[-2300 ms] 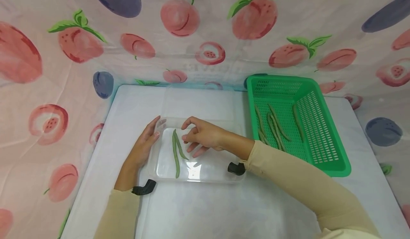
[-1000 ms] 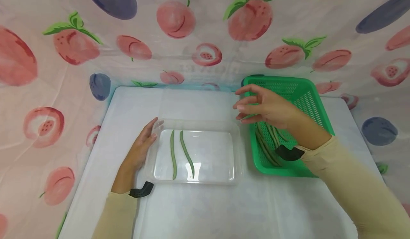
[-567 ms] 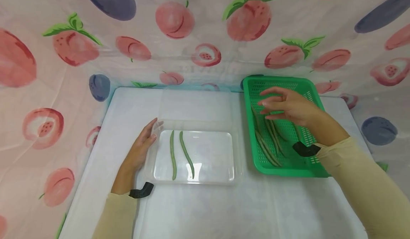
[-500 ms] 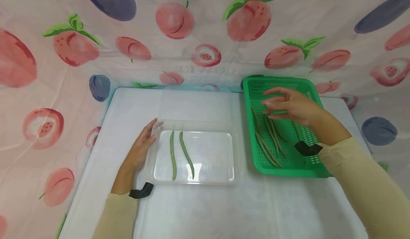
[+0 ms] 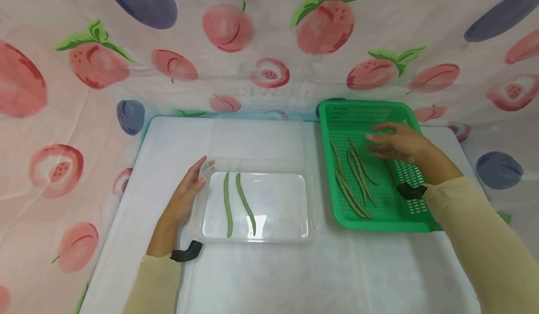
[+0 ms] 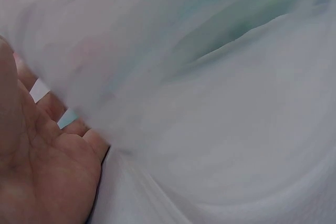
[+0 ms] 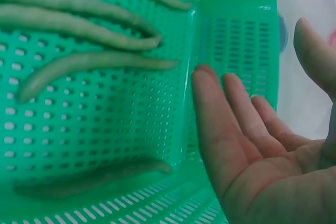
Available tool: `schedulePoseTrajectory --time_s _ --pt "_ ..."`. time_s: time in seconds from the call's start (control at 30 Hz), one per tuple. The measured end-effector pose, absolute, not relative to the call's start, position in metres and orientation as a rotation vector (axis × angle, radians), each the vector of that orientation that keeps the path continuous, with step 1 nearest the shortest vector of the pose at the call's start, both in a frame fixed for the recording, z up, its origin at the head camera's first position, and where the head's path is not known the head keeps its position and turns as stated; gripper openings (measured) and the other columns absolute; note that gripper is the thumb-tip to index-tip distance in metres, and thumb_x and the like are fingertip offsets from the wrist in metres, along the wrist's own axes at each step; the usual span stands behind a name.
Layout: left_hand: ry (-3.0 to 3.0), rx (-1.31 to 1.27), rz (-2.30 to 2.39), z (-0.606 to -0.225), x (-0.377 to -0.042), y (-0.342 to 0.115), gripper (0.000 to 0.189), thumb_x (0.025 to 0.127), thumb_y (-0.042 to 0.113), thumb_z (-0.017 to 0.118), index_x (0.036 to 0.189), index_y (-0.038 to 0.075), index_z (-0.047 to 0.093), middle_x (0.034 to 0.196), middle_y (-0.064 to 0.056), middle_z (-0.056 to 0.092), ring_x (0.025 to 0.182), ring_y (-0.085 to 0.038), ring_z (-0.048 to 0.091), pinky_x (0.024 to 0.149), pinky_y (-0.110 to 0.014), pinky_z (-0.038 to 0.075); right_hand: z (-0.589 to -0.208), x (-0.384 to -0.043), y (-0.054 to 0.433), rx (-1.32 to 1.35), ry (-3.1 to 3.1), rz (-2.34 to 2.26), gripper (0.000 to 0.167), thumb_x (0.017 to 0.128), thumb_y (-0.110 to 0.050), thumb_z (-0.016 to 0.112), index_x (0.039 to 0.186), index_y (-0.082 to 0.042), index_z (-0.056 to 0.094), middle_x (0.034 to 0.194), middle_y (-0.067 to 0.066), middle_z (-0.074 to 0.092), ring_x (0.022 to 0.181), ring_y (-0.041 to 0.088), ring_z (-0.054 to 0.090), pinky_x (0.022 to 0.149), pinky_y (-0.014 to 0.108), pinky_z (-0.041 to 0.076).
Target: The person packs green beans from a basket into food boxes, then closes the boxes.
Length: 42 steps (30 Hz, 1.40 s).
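Observation:
My left hand [image 5: 187,192] rests against the left side of a clear plastic container [image 5: 312,201], fingers fairly straight along its wall and thumb at the rim. In the left wrist view its palm [image 6: 47,177] lies beside the see-through wall. Two green beans [image 5: 228,204] lie apart, lengthwise, inside the container. Over the green plastic basket [image 5: 379,225] hovers my right hand [image 5: 400,143], fingers spread and holding nothing. Several beans [image 5: 360,176] lie on the basket floor. One bean [image 7: 94,178] near the side wall sits below the hand, mostly hidden from the head view.
A clear lid-like panel [image 5: 258,136] lies behind the container. White cloth [image 5: 269,281] covers the table. Fruit-printed sheeting [image 5: 269,33] hangs behind and at both sides. The basket's slotted wall [image 5: 414,169] rises right of the beans.
The right hand has left the container, where a second bean now lies separate from the first, and moved right over the basket, then lower into it. The left hand has stayed.

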State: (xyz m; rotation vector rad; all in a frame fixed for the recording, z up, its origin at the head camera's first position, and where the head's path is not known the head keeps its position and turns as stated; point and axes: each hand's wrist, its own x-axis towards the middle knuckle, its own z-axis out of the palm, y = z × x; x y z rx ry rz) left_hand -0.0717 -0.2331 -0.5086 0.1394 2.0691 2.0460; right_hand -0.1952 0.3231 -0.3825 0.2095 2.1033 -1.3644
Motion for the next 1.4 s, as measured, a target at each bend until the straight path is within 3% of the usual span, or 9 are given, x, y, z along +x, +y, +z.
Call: schedulePoseTrajectory --time_s 0.13,0.33,0.5,0.7,0.87,1.0,1.23,1.4 --pt "2.057 0.169 2.073 -0.508 -0.071 -0.235 0.059 0.11 0.022 0.043 0.164 0.017 0.019 0.172 -0.006 0.018 0.14 -0.024 0.041 0.095 -0.028 0.054 -0.389 -0.197 0.329 0.232 2.135 -1.317 0.098 0.097 -0.049 0.066 0.164 -0.008 0.008 0.162 0.022 0.031 0.126 0.016 0.062 0.111 0.046 0.048" --pt "2.045 0.186 2.074 -0.507 -0.071 -0.235 0.059 0.11 0.024 0.042 0.164 0.019 0.018 0.172 -0.007 0.014 0.135 -0.024 0.047 0.09 -0.033 0.057 -0.394 -0.197 0.337 0.262 2.185 -1.256 0.106 0.094 -0.052 0.068 0.164 -0.004 0.003 0.162 0.029 0.028 0.145 0.042 0.042 0.114 0.052 0.043" --pt "2.051 0.178 2.068 -0.507 -0.071 -0.235 0.059 0.111 0.024 0.042 0.164 0.019 0.018 0.173 -0.006 0.014 0.136 -0.025 0.045 0.092 -0.033 0.056 -0.396 -0.195 0.338 0.254 2.25 -1.17 0.108 0.094 -0.053 0.068 0.162 0.002 0.006 0.16 0.034 0.026 0.146 0.051 0.033 0.115 0.063 0.035" --pt "2.101 0.14 2.008 -0.508 -0.07 -0.234 0.059 0.11 0.021 0.041 0.164 0.022 0.018 0.173 -0.003 0.015 0.135 -0.03 0.046 0.09 -0.034 0.056 -0.402 -0.193 0.341 0.277 2.252 -1.082 0.106 0.095 -0.054 0.066 0.161 0.003 0.006 0.158 0.039 0.023 0.145 0.054 0.03 0.109 0.067 0.04" --pt "2.122 0.154 1.999 -0.509 -0.071 -0.234 0.059 0.11 0.023 0.042 0.164 0.021 0.018 0.173 -0.002 0.015 0.14 -0.032 0.041 0.092 -0.032 0.055 -0.407 -0.192 0.338 0.311 2.174 -1.187 0.107 0.096 -0.05 0.067 0.163 -0.001 -0.002 0.159 0.033 0.028 0.143 0.048 0.04 0.104 0.051 0.052" --pt "2.11 0.174 2.018 -0.51 -0.072 -0.234 0.06 0.11 0.025 0.042 0.164 0.02 0.019 0.172 -0.004 0.017 0.139 -0.032 0.042 0.092 -0.032 0.055 -0.409 -0.192 0.336 0.302 2.167 -1.213 0.108 0.096 -0.051 0.066 0.163 -0.003 -0.003 0.16 0.029 0.031 0.143 0.044 0.043 0.101 0.042 0.055" --pt "2.1 0.164 2.014 -0.509 -0.07 -0.234 0.059 0.11 0.024 0.042 0.164 0.024 0.019 0.172 -0.003 0.018 0.136 -0.028 0.046 0.09 -0.033 0.056 -0.412 -0.193 0.338 0.276 2.24 -1.108 0.101 0.097 -0.05 0.066 0.162 0.002 0.008 0.158 0.034 0.03 0.145 0.049 0.036 0.113 0.059 0.042" --pt "2.094 0.172 2.027 -0.509 -0.07 -0.233 0.059 0.11 0.022 0.042 0.164 0.023 0.019 0.172 -0.002 0.017 0.141 -0.031 0.042 0.092 -0.032 0.056 -0.415 -0.197 0.338 0.253 2.274 -1.023 0.098 0.096 -0.053 0.065 0.161 0.002 0.017 0.157 0.033 0.03 0.143 0.049 0.037 0.112 0.062 0.04"
